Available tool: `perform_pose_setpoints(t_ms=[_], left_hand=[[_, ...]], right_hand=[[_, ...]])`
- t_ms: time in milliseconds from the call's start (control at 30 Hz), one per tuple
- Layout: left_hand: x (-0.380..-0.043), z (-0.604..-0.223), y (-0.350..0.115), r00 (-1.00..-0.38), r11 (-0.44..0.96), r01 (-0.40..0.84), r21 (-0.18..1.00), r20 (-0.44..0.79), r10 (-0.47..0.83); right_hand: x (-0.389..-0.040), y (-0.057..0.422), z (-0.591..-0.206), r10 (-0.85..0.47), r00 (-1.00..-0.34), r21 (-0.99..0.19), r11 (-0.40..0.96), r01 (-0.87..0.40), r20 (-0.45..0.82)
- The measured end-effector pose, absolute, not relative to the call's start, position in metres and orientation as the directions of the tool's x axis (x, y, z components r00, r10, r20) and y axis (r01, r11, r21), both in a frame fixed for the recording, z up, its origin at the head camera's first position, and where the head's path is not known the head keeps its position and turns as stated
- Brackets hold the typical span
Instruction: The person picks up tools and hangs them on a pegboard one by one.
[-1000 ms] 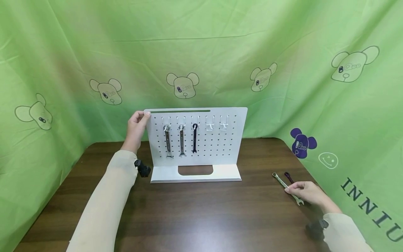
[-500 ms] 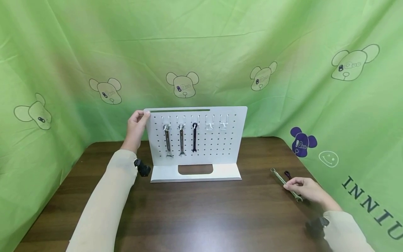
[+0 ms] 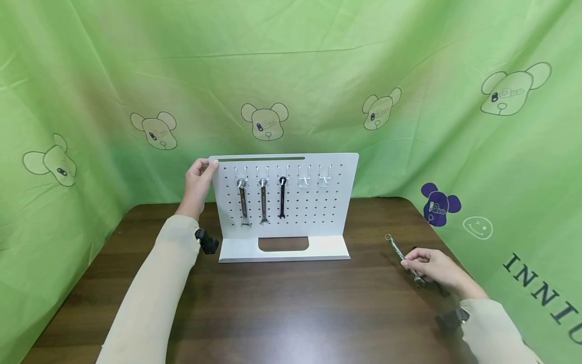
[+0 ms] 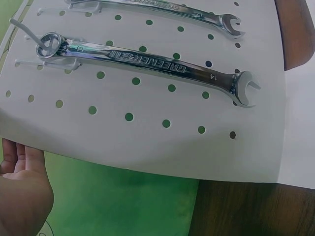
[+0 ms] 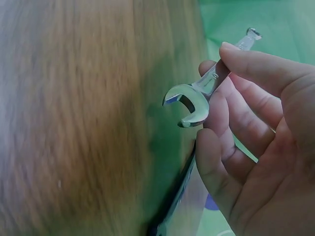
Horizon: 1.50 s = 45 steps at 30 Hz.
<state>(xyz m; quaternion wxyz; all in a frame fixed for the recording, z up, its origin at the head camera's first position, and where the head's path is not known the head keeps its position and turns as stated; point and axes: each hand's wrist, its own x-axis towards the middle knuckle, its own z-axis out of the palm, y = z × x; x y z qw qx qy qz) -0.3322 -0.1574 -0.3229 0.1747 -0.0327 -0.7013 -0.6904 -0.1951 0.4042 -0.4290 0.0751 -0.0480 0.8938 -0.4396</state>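
Note:
My left hand grips the upper left corner of a white pegboard stand, thumb on its front face. On the board's hooks hang two silver combination wrenches and a black wrench. Over at the right, my right hand pinches a silver combination wrench between thumb and fingers. Its ring end points away toward the back, and the open end shows close up in the right wrist view. A dark wrench lies on the table beneath that hand, partly hidden by it.
Two clear hooks on the board's right side carry nothing. The brown wooden table spreads in front of the stand. Green printed cloth hangs behind the table and along both sides.
My right hand has lifted the silver wrench and shifted it left and slightly away, covering more of the dark wrench. The left hand keeps its grip on the board.

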Motion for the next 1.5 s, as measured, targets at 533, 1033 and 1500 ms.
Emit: perform_pose_setpoints(t_ms=[533,1033,1500], left_hand=[[-0.333,-0.323,-0.157,-0.937,0.043,0.286,0.957,0.289,-0.195],[-0.332,-0.322,-0.159,-0.946,0.035,0.274,0.961,0.276,-0.171],[-0.332,-0.323,-0.158,-0.940,0.041,0.286,0.957,0.289,-0.182]], right_hand=[[-0.216,0.366,-0.427,-0.195,-0.976,-0.802,0.596,-0.039,-0.098],[-0.230,0.324,-0.415,-0.310,-0.947,-0.795,0.592,-0.127,-0.079],[-0.241,0.301,-0.404,-0.359,-0.932,-0.800,0.573,-0.177,-0.051]])
